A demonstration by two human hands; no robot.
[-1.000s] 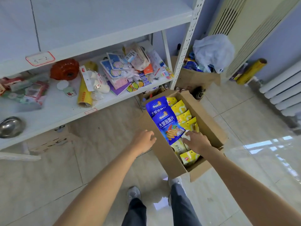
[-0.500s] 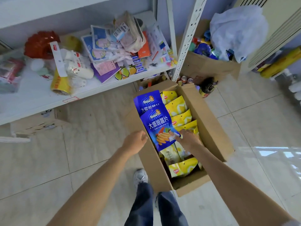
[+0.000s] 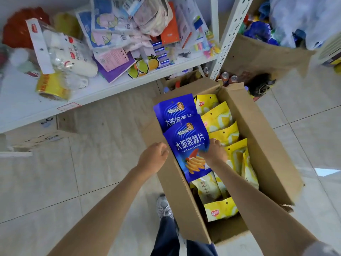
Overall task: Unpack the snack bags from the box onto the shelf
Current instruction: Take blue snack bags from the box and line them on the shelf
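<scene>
Leaning closer than a moment ago, you now see the box (image 3: 258, 130) filling the view. Your right hand (image 3: 215, 154) pinches the front blue snack bag's (image 3: 190, 148) edge inside it; fingertips hidden behind the bag. Your left hand (image 3: 154, 158) hovers at the box wall, fingers loosely curled, empty. The shelf (image 3: 22, 106) is cut off above.

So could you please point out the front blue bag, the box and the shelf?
Front blue bag (image 3: 190, 145): head view, printed front face.
Box (image 3: 262, 137): head view, right cardboard wall.
Shelf (image 3: 22, 104): head view, bare white board.
</scene>
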